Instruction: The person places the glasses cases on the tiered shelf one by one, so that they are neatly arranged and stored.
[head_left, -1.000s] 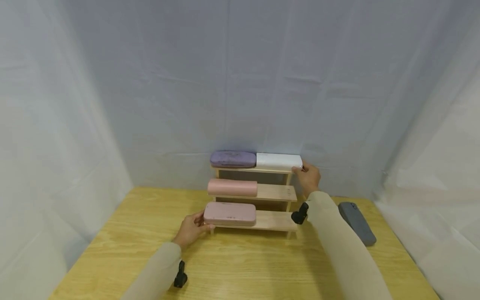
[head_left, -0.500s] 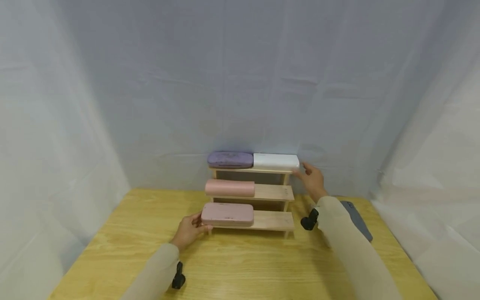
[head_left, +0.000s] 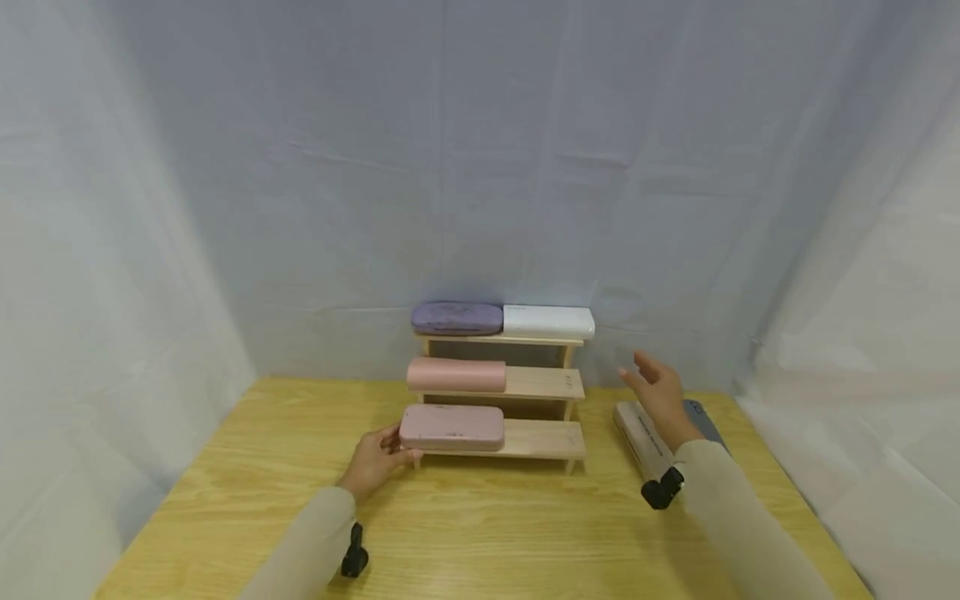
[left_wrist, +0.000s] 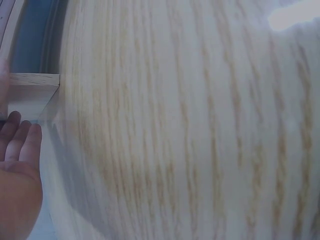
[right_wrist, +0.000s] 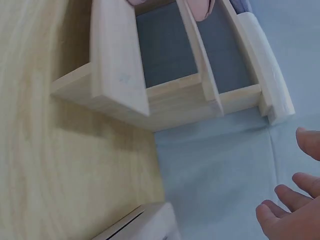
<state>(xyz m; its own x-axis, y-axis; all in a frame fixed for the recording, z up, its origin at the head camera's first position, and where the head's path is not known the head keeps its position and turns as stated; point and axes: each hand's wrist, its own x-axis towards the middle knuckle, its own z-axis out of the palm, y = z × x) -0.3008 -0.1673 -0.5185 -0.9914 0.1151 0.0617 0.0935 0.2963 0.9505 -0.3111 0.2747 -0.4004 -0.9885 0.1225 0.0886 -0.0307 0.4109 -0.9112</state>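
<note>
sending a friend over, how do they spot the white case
On the yellow wooden table stands a pale wooden three-tier rack. At the right of its top shelf lies the glossy white oblong case, the rack's only white one.

Beyond the far edge of a yellow wood-grained table hangs a creased greyish backdrop, with a paler left drape and right drape flanking it.

Looks purple on top-left case, white on top-right case, pink on bottom case, stripy yellow on table.
</note>
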